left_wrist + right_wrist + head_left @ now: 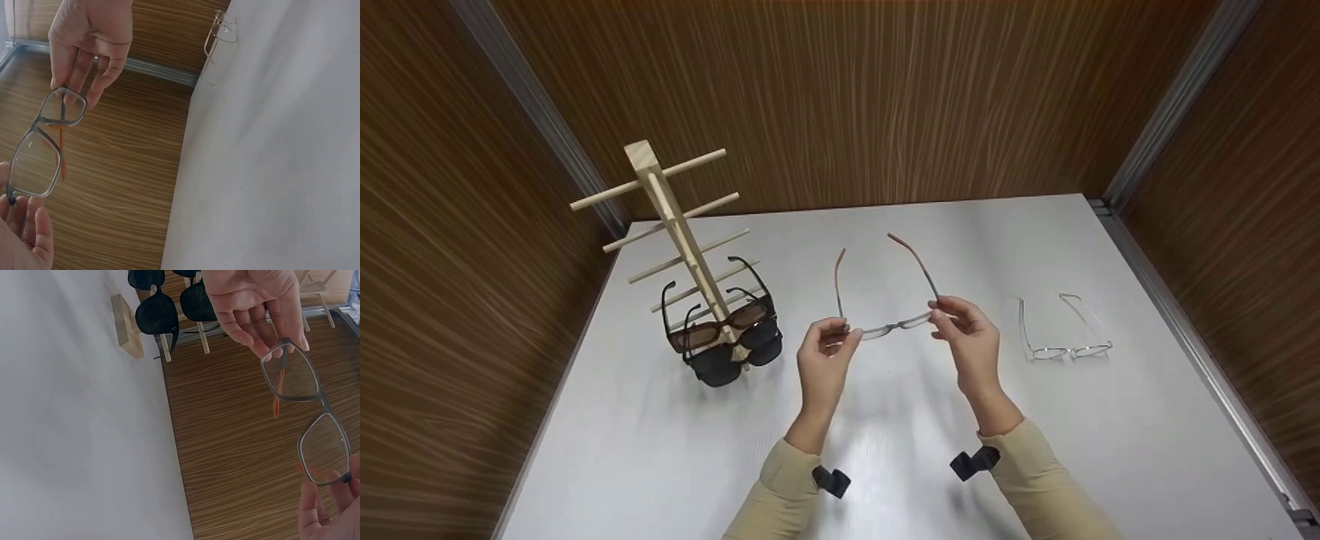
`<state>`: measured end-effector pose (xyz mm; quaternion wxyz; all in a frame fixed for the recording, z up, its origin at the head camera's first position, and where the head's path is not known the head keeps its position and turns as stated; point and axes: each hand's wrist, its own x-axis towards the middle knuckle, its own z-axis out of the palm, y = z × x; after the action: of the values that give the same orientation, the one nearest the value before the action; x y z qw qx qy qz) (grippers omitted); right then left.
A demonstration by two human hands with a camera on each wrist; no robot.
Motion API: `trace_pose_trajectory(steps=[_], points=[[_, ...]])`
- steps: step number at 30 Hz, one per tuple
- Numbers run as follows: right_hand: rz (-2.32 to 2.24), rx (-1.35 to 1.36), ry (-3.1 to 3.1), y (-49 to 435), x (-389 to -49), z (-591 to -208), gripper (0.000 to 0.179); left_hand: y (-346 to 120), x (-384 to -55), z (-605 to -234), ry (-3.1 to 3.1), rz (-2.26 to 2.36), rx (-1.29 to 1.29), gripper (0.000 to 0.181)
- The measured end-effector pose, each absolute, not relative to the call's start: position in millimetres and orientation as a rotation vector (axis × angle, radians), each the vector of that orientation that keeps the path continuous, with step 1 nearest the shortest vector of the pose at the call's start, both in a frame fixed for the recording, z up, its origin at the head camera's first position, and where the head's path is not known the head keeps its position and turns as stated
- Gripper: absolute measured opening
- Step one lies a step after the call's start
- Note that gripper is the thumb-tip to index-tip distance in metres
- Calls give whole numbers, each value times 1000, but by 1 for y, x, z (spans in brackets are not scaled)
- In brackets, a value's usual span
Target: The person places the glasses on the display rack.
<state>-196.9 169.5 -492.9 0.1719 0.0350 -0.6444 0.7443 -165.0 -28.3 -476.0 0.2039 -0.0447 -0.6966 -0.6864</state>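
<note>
Between both hands, above the table, is a pair of grey-framed eyeglasses (894, 326) with orange temple tips. Its temples are unfolded and point away toward the back wall. My left hand (826, 360) pinches the left end of the frame near the hinge. At the other end, my right hand (973, 346) pinches the right hinge corner between thumb and fingers. In the left wrist view the eyeglasses (36, 160) show clear lenses, and the right wrist view shows the same eyeglasses (323, 447) with a hand at either end.
A wooden display rack (682, 232) with several pegs stands at the left. Brown-lensed sunglasses (720, 330) and black sunglasses (716, 366) hang on its lower pegs. Thin metal-framed glasses (1069, 351) lie unfolded on the white table (1147, 450) at the right. Wood-grain panels (885, 97) enclose the table.
</note>
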Motion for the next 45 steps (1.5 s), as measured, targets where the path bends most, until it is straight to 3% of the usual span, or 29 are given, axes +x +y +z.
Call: trace_pose_trajectory(steps=[31, 45], points=[[2290, 457, -1733, 117, -191, -455, 30, -73, -115, -446, -1752, -1728, -197, 21], [2358, 586, -1715, 76, -198, -442, 28, -104, -120, -455, -1608, -1670, -102, 24]])
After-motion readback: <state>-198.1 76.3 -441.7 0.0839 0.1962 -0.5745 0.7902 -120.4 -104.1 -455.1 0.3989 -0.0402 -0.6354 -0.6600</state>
